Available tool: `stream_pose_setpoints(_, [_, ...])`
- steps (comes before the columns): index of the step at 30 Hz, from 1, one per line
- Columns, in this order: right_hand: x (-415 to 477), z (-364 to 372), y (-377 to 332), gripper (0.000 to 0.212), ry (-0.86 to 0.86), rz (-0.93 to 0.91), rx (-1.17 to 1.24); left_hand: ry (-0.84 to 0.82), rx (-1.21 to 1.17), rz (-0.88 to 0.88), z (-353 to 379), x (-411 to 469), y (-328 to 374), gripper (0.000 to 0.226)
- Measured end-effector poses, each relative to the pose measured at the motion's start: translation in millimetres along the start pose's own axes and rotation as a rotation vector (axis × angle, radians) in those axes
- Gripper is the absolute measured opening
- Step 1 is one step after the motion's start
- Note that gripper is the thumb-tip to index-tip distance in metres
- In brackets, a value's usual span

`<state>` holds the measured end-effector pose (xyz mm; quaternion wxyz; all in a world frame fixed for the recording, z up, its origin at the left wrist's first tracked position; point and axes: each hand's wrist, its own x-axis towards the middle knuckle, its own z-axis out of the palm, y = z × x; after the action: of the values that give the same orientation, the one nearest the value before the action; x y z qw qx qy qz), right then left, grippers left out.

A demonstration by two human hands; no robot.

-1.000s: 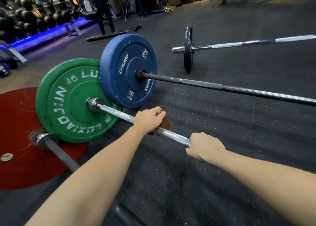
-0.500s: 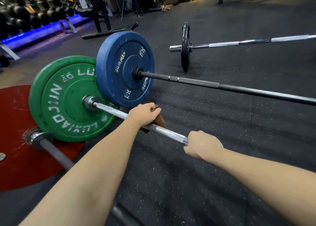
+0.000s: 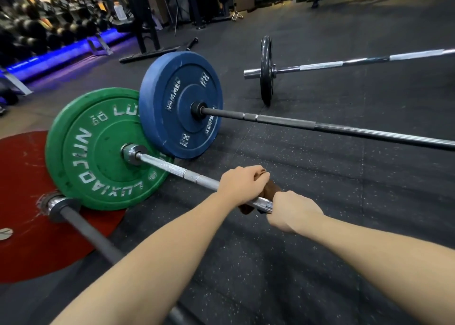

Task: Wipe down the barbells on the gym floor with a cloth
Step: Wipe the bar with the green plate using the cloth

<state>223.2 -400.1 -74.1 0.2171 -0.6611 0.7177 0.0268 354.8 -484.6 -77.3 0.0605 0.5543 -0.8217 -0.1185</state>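
The left grip was closed around a brown cloth wrapped on a chrome steel barbell shaft. The right grip was closed on the same shaft, just beside the cloth. The shaft ran to a round green rubber plate standing on the black speckled rubber floor, with a round blue rubber plate just beside it.
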Motion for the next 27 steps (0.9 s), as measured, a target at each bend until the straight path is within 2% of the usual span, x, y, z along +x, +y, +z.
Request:
stream_pose_setpoints(3, [-1.2,-0.3,-0.4,0.016,0.008,-0.018,-0.004,-0.029,-0.050,0.019,-7.6,2.2,-14.5,0.037])
stream_pose_setpoints(6, [-0.6,0.1,-0.2,0.017,0.010,-0.009,-0.008,-0.027,-0.127,-0.056,-19.7,12.7,-33.5,0.038])
stream_pose_setpoints(10, [0.8,0.8,0.6,0.016,-0.003,-0.007,-0.004,0.035,-0.050,-0.126,-21.9,15.6,-44.1,0.039])
stream_pose_setpoints(13, [1.7,1.7,0.1,0.014,-0.007,-0.002,0.000,0.070,0.086,-0.080,-10.2,6.4,-28.7,0.042])
stream_pose_setpoints(21, [0.4,-0.5,-0.9,0.014,-0.013,0.007,-0.001,0.112,-0.003,0.018,1.6,-5.0,-3.9,0.045])
stream_pose_setpoints(27, [0.5,-3.5,-1.7,0.019,-0.044,0.025,0.031,0.117,0.086,0.091,-0.4,-6.7,-6.1,0.038])
